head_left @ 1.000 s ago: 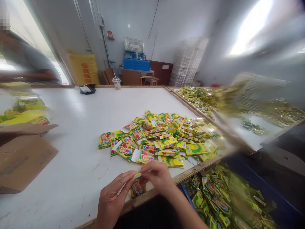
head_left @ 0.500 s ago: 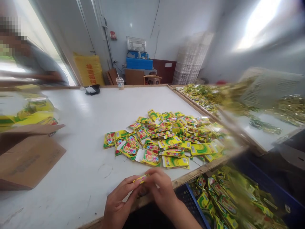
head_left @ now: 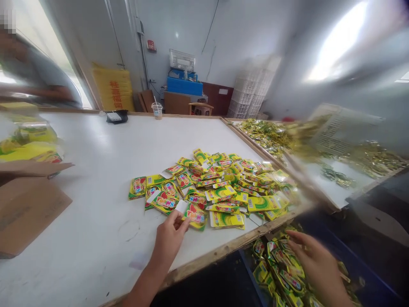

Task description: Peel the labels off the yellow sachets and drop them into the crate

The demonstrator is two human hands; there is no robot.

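My left hand (head_left: 171, 232) pinches the near left end of a small yellow-green candy box (head_left: 194, 216), beside its white flap, at the near edge of the pile. Many like boxes (head_left: 220, 194) lie heaped on the white table (head_left: 105, 192), several with white end flaps sticking out. Past the table's front edge, my right hand (head_left: 316, 264) hangs over a dark blue crate (head_left: 347, 238). Its fingers are apart, a little blurred, with nothing seen in them. Below it, candy boxes (head_left: 281, 273) fill the crate.
A brown carton (head_left: 32, 213) stands at the left, with yellow packaging (head_left: 32, 145) behind. A drink cup (head_left: 157, 111) and a black pouch (head_left: 117, 116) sit by the far edge. Foil packets (head_left: 262, 132) cover the right-hand table. A person (head_left: 41, 72) is at far left.
My hands have parted. The small box they held together is gone from them; my right hand moved right over the crate, and my left reached forward and took hold of another box.
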